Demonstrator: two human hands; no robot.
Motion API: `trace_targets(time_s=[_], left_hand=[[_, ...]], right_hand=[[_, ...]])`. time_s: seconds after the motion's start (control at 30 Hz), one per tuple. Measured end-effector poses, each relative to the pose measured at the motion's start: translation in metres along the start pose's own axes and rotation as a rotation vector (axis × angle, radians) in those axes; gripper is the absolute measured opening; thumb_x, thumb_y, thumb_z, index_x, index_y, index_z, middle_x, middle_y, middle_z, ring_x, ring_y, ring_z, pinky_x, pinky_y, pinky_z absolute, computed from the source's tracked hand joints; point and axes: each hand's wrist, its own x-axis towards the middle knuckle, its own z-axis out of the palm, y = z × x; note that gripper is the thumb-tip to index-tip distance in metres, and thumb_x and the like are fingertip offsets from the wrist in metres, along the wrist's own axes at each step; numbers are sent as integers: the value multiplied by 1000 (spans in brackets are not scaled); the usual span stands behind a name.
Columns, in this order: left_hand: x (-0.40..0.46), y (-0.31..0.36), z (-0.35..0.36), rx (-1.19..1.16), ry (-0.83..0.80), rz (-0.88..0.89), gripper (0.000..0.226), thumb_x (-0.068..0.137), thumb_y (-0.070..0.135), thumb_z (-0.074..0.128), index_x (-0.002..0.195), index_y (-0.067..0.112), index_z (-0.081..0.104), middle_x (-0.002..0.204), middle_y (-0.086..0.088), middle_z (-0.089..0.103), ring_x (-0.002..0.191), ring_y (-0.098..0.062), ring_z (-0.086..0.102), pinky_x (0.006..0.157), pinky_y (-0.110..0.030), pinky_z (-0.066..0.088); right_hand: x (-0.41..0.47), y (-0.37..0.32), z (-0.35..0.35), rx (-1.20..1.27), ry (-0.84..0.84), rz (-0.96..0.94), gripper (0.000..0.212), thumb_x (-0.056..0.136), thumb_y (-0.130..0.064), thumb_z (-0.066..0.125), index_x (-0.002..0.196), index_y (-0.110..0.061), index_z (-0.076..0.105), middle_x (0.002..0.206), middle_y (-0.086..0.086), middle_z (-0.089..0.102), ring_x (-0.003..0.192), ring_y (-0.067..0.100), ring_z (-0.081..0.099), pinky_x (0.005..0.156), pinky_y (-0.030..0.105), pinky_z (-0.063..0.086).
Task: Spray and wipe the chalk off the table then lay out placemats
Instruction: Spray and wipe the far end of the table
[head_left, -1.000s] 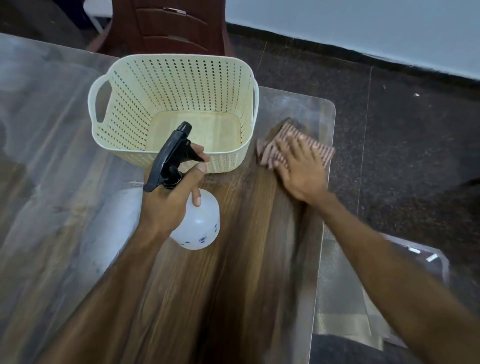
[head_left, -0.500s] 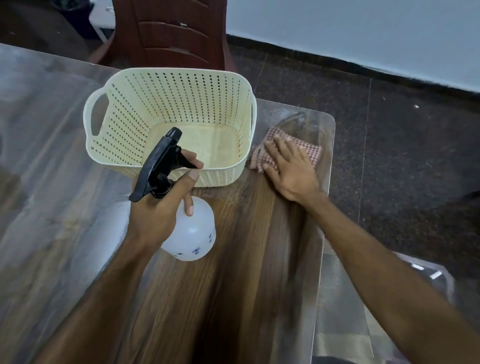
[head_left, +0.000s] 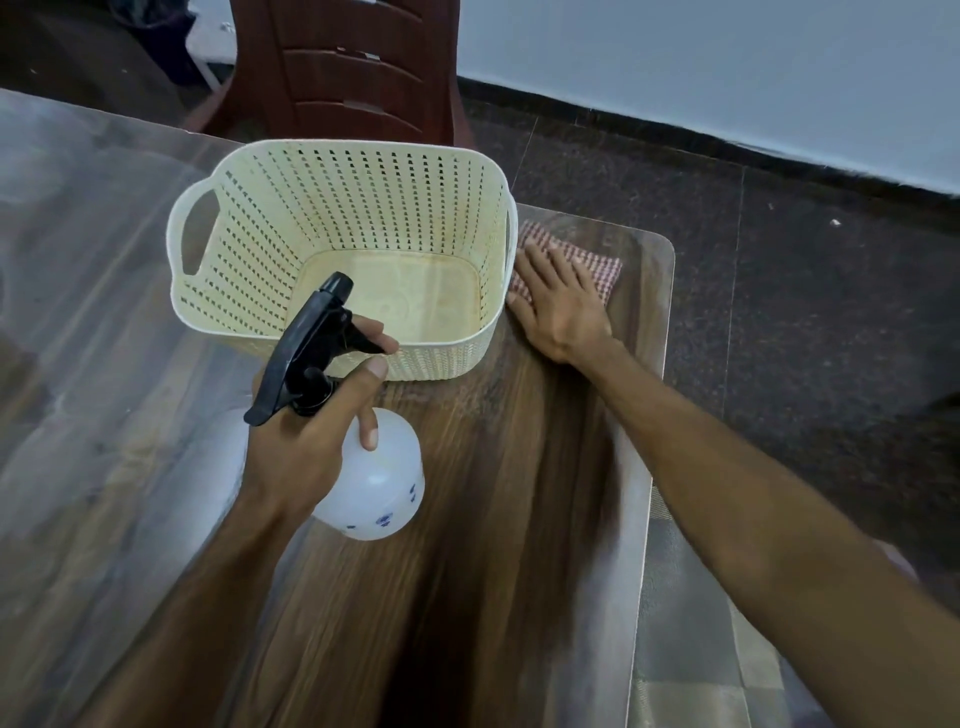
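Single view only, head cam, wide-angle. Looks fwd and steeply down over the table (head_left: 519, 597) from above the near edge; both forearms enter from bottom of frame. Close range: spray bottle (head_left: 374, 478) in lower centre, basket (head_left: 234, 270) just beyond it. Top of frame reaches chair (head_left: 353, 67), dark floor (head_left: 805, 260) and wall base at right. Edges bowed by lens. No 2nd view, so no overlap.
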Motion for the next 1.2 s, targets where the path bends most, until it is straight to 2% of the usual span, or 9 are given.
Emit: trace_targets(time_s=[0.1,0.23,0.37,0.53,0.63,0.8,0.93,1.13,1.2], left_hand=[[-2,-1,-4,-22,4,6,33,98,4,52,69,21,51,106,-5,68,74,1,63,79,-1,39],[-7,-5,-12,-31,40,-3,31,97,3,53,71,20,51,106,0,68,75,-12,62,79,-2,39],[-12,-11,-14,-26,41,-2,29,97,2,53,73,17,52,113,-2,67,74,-8,62,80,-1,39],[-22,-10,-18,-71,66,-16,15,97,7,56,83,4,60,82,5,66,61,-12,59,81,-4,41],[-27,-10,-24,-136,47,26,17,95,14,55,103,0,61,98,-5,69,46,-17,50,80,-14,47],[-43,-19,-22,-113,126,-64,16,98,10,57,85,5,63,62,5,61,54,-9,55,77,-2,41],[-54,-26,-20,-186,54,-9,10,97,7,55,104,5,62,92,-4,68,47,-18,49,87,-10,43],[-80,-22,-20,-183,51,-34,13,97,-3,52,85,-1,57,87,-6,66,65,2,61,81,-3,43],[-86,-20,-22,-195,71,-20,10,96,-5,53,89,1,57,89,-1,67,58,-3,59,78,-4,44]], right_hand=[[-13,20,1,13,-11,-9,62,103,-54,21,157,-26,14,164,0,8,152,23,5,123,43,4],[20,49,-4,33,5,207,64,101,-55,19,157,-26,12,165,4,4,152,27,4,121,48,3],[27,19,-5,20,-61,102,65,101,-57,13,157,-26,5,165,2,-2,152,24,-2,121,46,-1],[-50,7,3,34,-30,-51,66,97,-58,13,157,-29,14,164,-2,9,152,22,7,121,42,5],[-70,26,3,36,-30,94,63,99,-59,14,157,-33,9,165,-4,5,152,20,2,121,42,2],[-76,0,10,65,3,192,61,102,-55,19,157,-32,8,165,-3,3,152,22,2,120,45,-1],[-103,-37,20,33,-8,97,62,101,-55,19,157,-30,11,164,-2,7,152,23,4,120,44,1],[-181,-74,35,41,-10,4,63,99,-53,16,156,-26,21,163,0,17,151,25,12,121,46,11],[-200,-86,37,49,-39,5,63,99,-51,15,156,-25,23,163,-1,17,151,25,13,120,45,10]])
